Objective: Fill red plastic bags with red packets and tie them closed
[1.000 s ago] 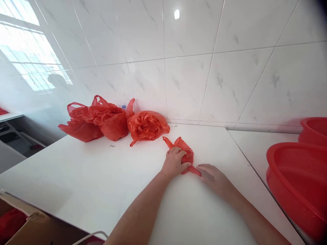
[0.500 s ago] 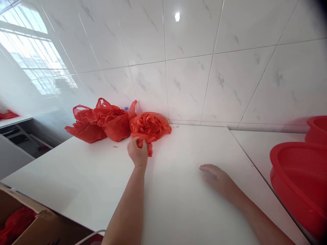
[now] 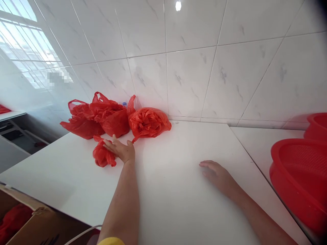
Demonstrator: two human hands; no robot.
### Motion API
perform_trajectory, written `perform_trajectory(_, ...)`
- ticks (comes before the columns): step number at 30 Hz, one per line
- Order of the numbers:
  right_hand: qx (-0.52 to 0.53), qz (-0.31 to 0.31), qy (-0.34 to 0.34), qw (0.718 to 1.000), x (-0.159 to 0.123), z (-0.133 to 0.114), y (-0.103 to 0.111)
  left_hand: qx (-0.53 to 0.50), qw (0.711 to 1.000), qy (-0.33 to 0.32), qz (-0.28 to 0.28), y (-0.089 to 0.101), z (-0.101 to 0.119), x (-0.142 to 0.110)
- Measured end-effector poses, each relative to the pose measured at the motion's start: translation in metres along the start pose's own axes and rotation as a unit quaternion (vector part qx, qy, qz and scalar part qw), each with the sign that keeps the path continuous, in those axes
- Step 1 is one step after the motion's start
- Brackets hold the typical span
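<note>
My left hand (image 3: 121, 149) is open, thumb and fingers apart, its fingertips at the right side of a small crumpled red plastic bag (image 3: 103, 153) on the white table (image 3: 173, 190). Whether the fingers press on that bag or only brush it, I cannot tell. Just behind stands a row of fuller red plastic bags: one at the left (image 3: 85, 124), a middle one (image 3: 116, 120) and a rounded one (image 3: 150, 123) against the wall. My right hand (image 3: 217, 173) rests at the table's right part, fingers loosely stretched, holding nothing.
Red plastic baskets (image 3: 278, 170) stand at the right on an adjoining surface. At the lower left is a cardboard box (image 3: 38, 224) with red material inside, and a white cable (image 3: 83, 233) beside it. The tiled wall (image 3: 189, 85) bounds the table's back. A blue cap (image 3: 124, 104) shows behind the bags.
My left hand has moved left from the rounded bag, and its fingers have spread. The small crumpled bag now lies left of it. My right hand has stayed put; the view has shifted slightly.
</note>
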State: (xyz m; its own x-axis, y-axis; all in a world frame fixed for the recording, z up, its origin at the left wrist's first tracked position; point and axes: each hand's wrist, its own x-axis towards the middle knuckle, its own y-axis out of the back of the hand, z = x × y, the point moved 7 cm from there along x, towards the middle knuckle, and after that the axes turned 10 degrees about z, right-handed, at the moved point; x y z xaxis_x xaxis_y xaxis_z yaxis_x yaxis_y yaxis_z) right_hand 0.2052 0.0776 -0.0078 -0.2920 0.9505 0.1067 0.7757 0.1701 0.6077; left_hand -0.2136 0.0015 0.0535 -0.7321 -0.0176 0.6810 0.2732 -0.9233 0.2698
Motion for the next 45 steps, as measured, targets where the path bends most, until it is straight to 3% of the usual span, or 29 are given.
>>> perform_trajectory(2, -0.001, 0.001, 0.002, 1.000, 0.000, -0.001, 0.000, 0.015, 0.999, 0.047, 0.008, 0.000, -0.010, 0.004)
perform_trajectory(4, -0.003, 0.003, 0.000, 1.000, 0.000, -0.001, 0.001, 0.038, 0.998, 0.047, -0.005, -0.001, -0.006, 0.003)
perform_trajectory(10, -0.008, 0.000, -0.009, 1.000, 0.001, 0.003, -0.001, 0.064, 0.977, -0.167, -0.120, -0.031, 0.055, -0.031)
perform_trajectory(16, -0.015, -0.003, 0.000, 1.000, 0.003, 0.001, -0.003, 0.036, 0.957, -0.178, -0.228, -0.059, 0.055, -0.044)
perform_trajectory(20, -0.013, 0.000, -0.002, 1.000, 0.004, -0.002, -0.003, -0.077, 0.937, -0.248, -0.235, -0.047, 0.082, -0.059)
perform_trajectory(24, -0.012, 0.005, 0.004, 1.000, 0.003, -0.003, -0.001, -0.231, 0.878, -0.319, -0.274, -0.031, 0.117, -0.093)
perform_trajectory(28, -0.051, 0.062, 0.032, 0.996, 0.010, -0.007, -0.006, -0.260, 0.846, -0.332, -0.325, -0.030, 0.130, -0.116)
perform_trajectory(33, -0.082, 0.159, 0.142, 0.974, 0.042, -0.050, -0.045, -0.296, 0.818, -0.325, -0.371, -0.024, 0.132, -0.123)
perform_trajectory(36, -0.084, 0.185, 0.149, 0.968, 0.066, -0.074, -0.071, -0.312, 0.795, -0.321, -0.411, -0.018, 0.134, -0.127)
perform_trajectory(38, -0.090, 0.188, 0.149, 0.967, 0.077, -0.084, -0.082, -0.314, 0.798, -0.308, -0.412, -0.017, 0.134, -0.126)
perform_trajectory(40, -0.061, 0.171, 0.154, 0.971, 0.083, -0.089, -0.088, -0.307, 0.819, -0.289, -0.389, -0.022, 0.131, -0.120)
perform_trajectory(43, 0.026, 0.144, 0.157, 0.977, 0.084, -0.089, -0.084, -0.250, 0.865, -0.245, -0.358, -0.044, 0.116, -0.105)
perform_trajectory(45, 0.142, 0.143, 0.120, 0.972, 0.085, -0.081, -0.074, -0.188, 0.893, -0.197, -0.360, -0.064, 0.099, -0.095)
